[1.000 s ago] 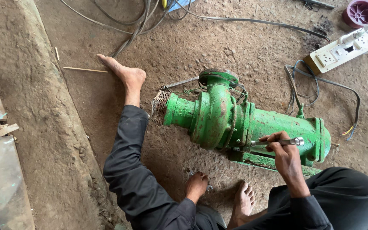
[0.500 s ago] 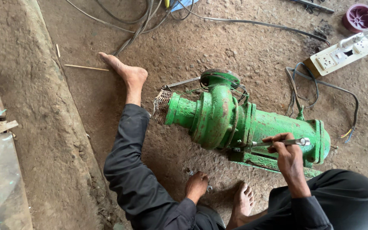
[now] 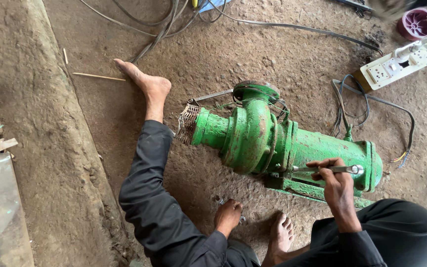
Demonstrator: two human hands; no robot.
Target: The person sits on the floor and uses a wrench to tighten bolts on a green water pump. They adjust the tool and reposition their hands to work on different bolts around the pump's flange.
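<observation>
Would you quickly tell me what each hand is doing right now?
Left hand: down on the dirt floor, fingers curled over a small metal tool; grip unclear.
Right hand: closed around a metal wrench, held against the green pump.

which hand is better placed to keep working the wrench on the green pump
Right. The right hand already grips the metal wrench lying against the green pump. The left hand rests low on the dirt floor, apart from the pump.

Right hand raised, grip closed — left hand lowered, curled.
</observation>
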